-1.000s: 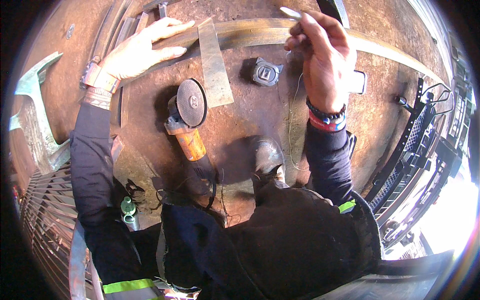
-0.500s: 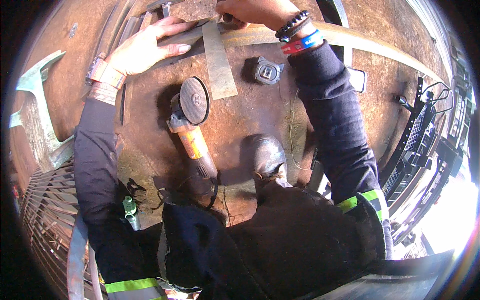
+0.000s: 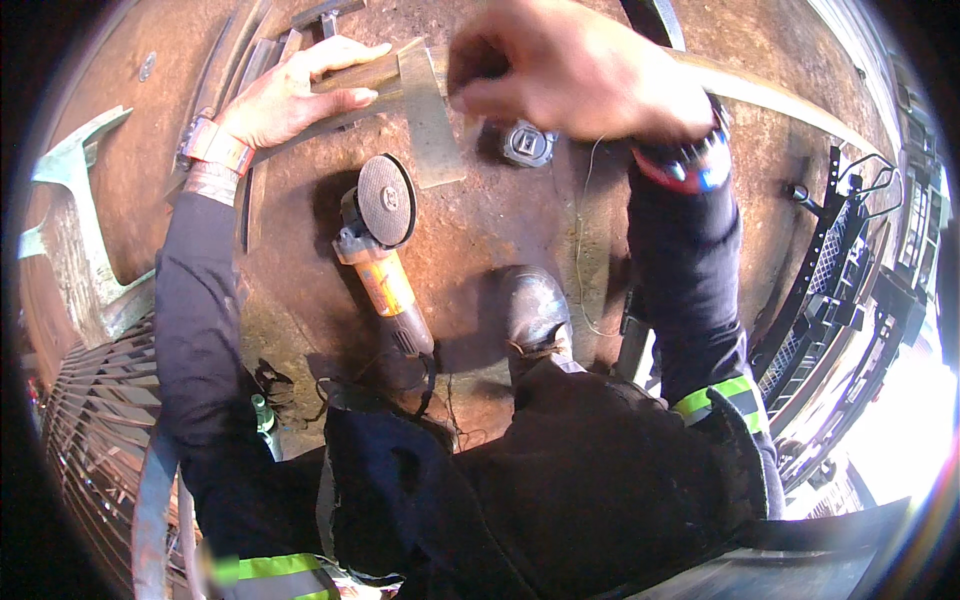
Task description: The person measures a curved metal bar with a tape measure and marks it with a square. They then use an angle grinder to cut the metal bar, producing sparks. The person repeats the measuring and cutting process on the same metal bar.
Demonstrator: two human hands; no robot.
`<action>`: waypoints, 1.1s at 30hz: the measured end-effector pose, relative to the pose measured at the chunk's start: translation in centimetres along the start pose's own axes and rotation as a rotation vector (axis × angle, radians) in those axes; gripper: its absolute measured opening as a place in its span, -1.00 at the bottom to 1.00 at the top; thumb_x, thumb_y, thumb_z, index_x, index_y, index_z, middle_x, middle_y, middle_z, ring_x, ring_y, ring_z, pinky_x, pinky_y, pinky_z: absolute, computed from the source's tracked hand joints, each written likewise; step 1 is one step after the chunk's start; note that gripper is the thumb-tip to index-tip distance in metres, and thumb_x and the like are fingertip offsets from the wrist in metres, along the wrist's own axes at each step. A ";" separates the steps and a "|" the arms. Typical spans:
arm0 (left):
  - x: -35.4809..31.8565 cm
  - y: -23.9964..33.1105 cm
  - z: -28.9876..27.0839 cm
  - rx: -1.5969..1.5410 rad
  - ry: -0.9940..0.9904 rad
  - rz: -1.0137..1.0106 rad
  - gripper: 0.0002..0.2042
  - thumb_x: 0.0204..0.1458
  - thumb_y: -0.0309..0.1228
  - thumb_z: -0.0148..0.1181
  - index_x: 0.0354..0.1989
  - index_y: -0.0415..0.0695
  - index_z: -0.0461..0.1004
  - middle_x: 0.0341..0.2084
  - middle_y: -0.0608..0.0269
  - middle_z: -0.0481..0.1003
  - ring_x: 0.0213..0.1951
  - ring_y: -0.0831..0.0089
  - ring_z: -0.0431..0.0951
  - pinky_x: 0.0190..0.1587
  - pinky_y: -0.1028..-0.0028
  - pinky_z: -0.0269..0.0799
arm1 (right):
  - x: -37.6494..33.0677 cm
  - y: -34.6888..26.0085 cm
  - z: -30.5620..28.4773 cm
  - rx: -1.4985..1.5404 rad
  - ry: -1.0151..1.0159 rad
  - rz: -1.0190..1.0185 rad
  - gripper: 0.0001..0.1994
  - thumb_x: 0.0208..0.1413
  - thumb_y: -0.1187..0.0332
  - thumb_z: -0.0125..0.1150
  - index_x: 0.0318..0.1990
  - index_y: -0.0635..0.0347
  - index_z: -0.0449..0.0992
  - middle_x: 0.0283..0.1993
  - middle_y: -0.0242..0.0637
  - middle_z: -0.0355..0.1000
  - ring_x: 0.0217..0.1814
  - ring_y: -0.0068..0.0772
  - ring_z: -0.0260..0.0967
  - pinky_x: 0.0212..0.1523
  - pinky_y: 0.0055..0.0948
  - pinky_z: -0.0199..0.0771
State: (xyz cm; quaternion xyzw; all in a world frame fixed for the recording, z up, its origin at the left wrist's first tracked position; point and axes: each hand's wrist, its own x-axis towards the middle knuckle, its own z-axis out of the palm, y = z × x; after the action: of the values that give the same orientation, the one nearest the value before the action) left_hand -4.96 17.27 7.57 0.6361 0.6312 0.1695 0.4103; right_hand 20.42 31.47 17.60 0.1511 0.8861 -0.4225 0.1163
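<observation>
Right hand (image 3: 585,75) pulled back from far edge, now blurred above tape measure (image 3: 527,143), fingers curled; whether gripping anything, cannot tell. Left hand (image 3: 290,92) unchanged: fingers spread flat, pressing curved steel strip (image 3: 365,75) beside flat metal plate (image 3: 428,120). Angle grinder (image 3: 380,250) lies unmoved on rusty floor (image 3: 480,220), near boot (image 3: 535,310).

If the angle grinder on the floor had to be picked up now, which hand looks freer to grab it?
Probably the right hand: it hovers above the floor, while the left hand lies flat on the metal strip. The angle grinder lies between both arms.
</observation>
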 end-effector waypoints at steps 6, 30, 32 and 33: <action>1.1 -5.3 0.4 -0.239 0.341 0.033 -0.55 0.26 -0.17 0.20 0.27 -0.05 0.36 -0.05 0.24 0.51 0.09 0.48 0.47 0.15 0.46 0.37 | -7.8 3.1 5.6 0.305 0.007 0.118 -0.86 0.20 0.40 0.27 -0.23 0.31 0.59 -0.49 -0.33 0.52 -0.47 -0.56 0.44 -0.40 -0.45 0.48; -19.9 7.2 26.7 0.027 0.299 -0.884 -0.18 -0.21 0.21 0.46 -0.09 -0.33 0.31 -0.14 -0.24 0.48 -0.11 -0.17 0.56 -0.09 0.02 0.50 | -14.6 3.2 19.8 -0.393 0.565 0.319 -0.73 0.06 0.27 0.33 -0.21 0.30 0.50 -0.11 0.07 0.43 0.00 0.12 0.40 -0.03 -0.10 0.44; -16.9 8.4 29.6 -0.028 0.462 -0.993 -0.24 -0.22 0.08 0.52 -0.10 -0.33 0.30 -0.18 -0.20 0.47 -0.06 -0.16 0.53 -0.05 0.00 0.46 | -13.0 1.3 19.7 -0.306 0.669 0.172 -0.67 0.03 0.21 0.40 -0.20 0.27 0.51 -0.17 -0.01 0.40 -0.05 0.09 0.38 -0.04 -0.11 0.44; -16.4 8.3 30.2 -0.057 0.520 -1.018 -0.26 -0.23 0.03 0.54 -0.11 -0.33 0.30 -0.20 -0.19 0.47 -0.07 -0.15 0.53 -0.05 0.00 0.46 | -12.2 0.7 20.0 -0.129 0.610 0.145 -0.64 0.01 0.17 0.43 -0.18 0.26 0.52 -0.21 -0.04 0.38 -0.09 0.06 0.38 -0.07 -0.11 0.44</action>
State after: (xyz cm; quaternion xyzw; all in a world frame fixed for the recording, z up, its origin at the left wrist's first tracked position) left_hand 20.29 -6.31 0.34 0.1781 0.9333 0.1183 0.2885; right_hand 33.55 14.10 8.87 0.3258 0.8921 -0.2912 -0.1153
